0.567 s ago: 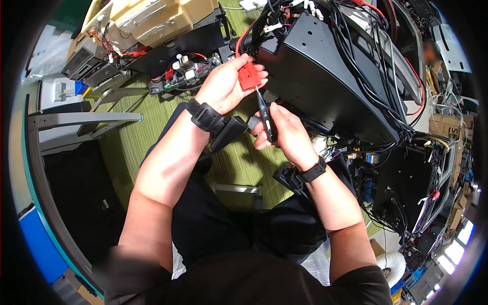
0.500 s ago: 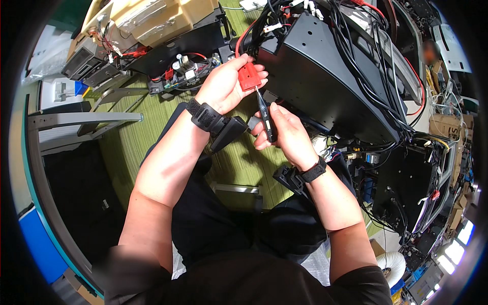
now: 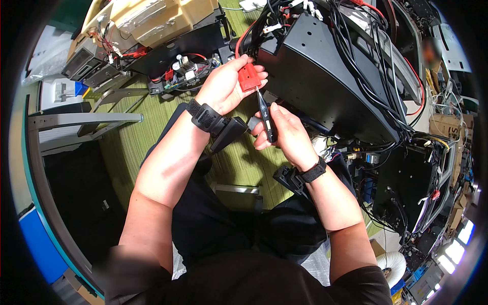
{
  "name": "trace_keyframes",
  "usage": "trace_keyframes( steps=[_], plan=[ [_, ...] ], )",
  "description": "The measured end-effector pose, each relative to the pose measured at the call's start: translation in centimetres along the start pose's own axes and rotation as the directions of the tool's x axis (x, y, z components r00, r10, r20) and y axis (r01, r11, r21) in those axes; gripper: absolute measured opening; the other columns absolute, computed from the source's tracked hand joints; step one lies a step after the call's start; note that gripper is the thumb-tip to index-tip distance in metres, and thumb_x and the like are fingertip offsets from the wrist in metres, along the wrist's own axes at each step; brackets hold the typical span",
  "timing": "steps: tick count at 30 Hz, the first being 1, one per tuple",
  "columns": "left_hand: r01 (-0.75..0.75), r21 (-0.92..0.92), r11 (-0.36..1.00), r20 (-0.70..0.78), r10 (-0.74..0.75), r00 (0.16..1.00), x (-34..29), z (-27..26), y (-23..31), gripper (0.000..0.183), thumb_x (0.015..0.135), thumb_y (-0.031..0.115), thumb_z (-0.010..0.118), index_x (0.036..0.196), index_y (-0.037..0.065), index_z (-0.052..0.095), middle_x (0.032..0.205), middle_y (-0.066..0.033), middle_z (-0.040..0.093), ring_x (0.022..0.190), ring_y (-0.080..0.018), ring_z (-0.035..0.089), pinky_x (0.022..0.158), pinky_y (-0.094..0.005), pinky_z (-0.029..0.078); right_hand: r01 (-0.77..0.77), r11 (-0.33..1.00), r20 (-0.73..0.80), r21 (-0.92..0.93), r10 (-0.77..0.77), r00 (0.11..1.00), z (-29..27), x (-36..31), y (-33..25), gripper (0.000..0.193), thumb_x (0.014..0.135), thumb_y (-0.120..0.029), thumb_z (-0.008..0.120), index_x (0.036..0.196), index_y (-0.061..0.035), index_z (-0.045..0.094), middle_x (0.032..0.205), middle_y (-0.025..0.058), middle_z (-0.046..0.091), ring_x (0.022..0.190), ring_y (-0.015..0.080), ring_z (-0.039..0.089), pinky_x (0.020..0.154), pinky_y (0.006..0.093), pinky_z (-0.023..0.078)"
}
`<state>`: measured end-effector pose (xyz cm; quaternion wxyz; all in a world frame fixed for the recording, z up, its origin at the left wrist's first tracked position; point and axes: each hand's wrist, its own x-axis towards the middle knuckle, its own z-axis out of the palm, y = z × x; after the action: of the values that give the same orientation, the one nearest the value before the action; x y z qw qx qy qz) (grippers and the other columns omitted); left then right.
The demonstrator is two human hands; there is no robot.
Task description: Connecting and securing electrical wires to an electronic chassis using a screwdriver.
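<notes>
My left hand [image 3: 230, 87] is closed, palm up, round a red rectangular plastic connector [image 3: 249, 77]. A red cable [image 3: 239, 47] runs up from behind that hand. My right hand [image 3: 284, 127] grips a slim black-handled tool [image 3: 264, 116] with a narrow metal tip. The tip points up at the lower edge of the connector and appears to touch it; the exact contact is too small to tell. By the right fingers a small grey piece [image 3: 253, 122] shows, partly hidden. Black straps with black devices sit on both wrists.
A large black metal housing [image 3: 325, 76] with bundled black cables [image 3: 351, 66] stands at the right. Left of my hands are exposed electronics [image 3: 185, 71] and a cream plastic shell [image 3: 152, 20]. A grey metal frame [image 3: 76, 119] lies at the left, above green carpet [image 3: 119, 147].
Barely anything differs. The connector and the tool's tip look very slightly shifted, and both hands keep their hold.
</notes>
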<state>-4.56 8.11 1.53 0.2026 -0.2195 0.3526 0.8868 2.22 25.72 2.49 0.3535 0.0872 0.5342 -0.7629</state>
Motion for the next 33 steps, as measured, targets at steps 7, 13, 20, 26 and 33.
trace_keyframes(
  steps=[7,13,20,26,33],
  plan=[
    [0.000,-0.003,1.000,-0.004,0.000,1.000,0.16,0.08,0.06,0.021,0.098,0.022,0.042,0.104,0.002,0.049,0.098,-0.0162,0.060,0.089,-0.0276,0.062,0.081,-0.0394,0.055,-0.001,1.000,0.005,0.009,0.001,1.000,0.13,-0.08,0.09,0.041,0.100,-0.035,0.034,0.103,0.0026,0.048,0.075,0.0131,0.061,0.054,0.0171,0.061,0.053,0.0273,0.053],
    [-0.018,-0.005,1.000,-0.009,0.018,1.000,0.16,0.18,0.16,0.021,0.098,0.022,0.042,0.103,0.003,0.050,0.097,-0.0160,0.060,0.090,-0.0260,0.062,0.082,-0.0409,0.055,-0.007,1.000,0.004,-0.008,0.007,1.000,0.21,-0.27,0.14,0.040,0.100,-0.035,0.033,0.102,0.0025,0.048,0.075,0.0129,0.061,0.054,0.0170,0.061,0.053,0.0273,0.053],
    [-0.029,-0.011,1.000,-0.016,0.028,0.999,0.25,0.01,0.25,0.021,0.098,0.021,0.043,0.103,0.002,0.051,0.097,-0.0161,0.060,0.090,-0.0267,0.062,0.082,-0.0410,0.055,0.003,0.998,0.018,-0.061,-0.002,1.000,0.46,-0.45,0.18,0.042,0.101,-0.033,0.030,0.103,0.0031,0.050,0.075,0.0109,0.062,0.056,0.0157,0.061,0.056,0.0269,0.054],
    [-0.011,-0.007,1.000,0.017,0.011,1.000,0.42,0.00,-0.38,0.021,0.098,0.021,0.042,0.105,0.002,0.049,0.100,-0.0164,0.059,0.090,-0.0275,0.063,0.080,-0.0404,0.055,0.001,0.998,0.024,-0.065,0.001,1.000,0.53,-0.43,0.15,0.042,0.101,-0.033,0.030,0.103,0.0027,0.051,0.075,0.0107,0.062,0.055,0.0153,0.061,0.055,0.0262,0.054],
    [-0.005,-0.002,1.000,0.020,0.005,1.000,0.48,0.04,-0.59,0.024,0.098,0.022,0.042,0.106,0.001,0.049,0.101,-0.0157,0.059,0.091,-0.0270,0.062,0.080,-0.0388,0.056,0.001,0.997,0.028,-0.071,0.001,1.000,0.63,-0.33,0.05,0.042,0.101,-0.034,0.031,0.103,0.0026,0.051,0.075,0.0105,0.062,0.055,0.0152,0.061,0.055,0.0258,0.053]
  ],
)
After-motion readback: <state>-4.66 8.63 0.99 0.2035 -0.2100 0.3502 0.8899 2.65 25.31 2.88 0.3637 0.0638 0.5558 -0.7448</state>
